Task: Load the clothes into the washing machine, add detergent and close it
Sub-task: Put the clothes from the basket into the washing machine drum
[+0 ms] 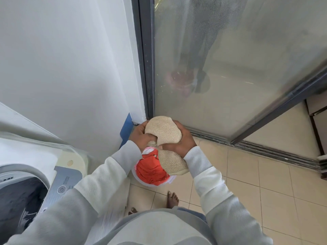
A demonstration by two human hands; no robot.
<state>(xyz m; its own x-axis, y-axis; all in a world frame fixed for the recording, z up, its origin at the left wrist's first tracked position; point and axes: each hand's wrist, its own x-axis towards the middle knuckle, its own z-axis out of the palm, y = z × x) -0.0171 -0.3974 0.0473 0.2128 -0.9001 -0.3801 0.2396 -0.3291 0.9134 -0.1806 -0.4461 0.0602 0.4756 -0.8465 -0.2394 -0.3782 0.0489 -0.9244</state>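
Observation:
A bunched beige knitted garment (163, 131) is held up in front of me. My left hand (141, 135) grips its left side and my right hand (182, 140) grips its right side, fingers curled into the cloth. Its lower part (174, 161) hangs down over a white laundry basket (139, 180) on the floor. Inside the basket lies an orange garment (150, 168). At the lower left stands the top-loading washing machine (30, 156), its drum opening (19, 200) uncovered and dark inside. Its grey control panel (63, 183) faces me.
A white wall (62, 59) rises behind the machine. A frosted sliding glass door (230, 59) with a dark frame and floor track (265, 149) fills the right. Beige floor tiles (256, 183) lie below, with my bare foot (173, 199) near the basket. A blue object (126, 128) leans in the corner.

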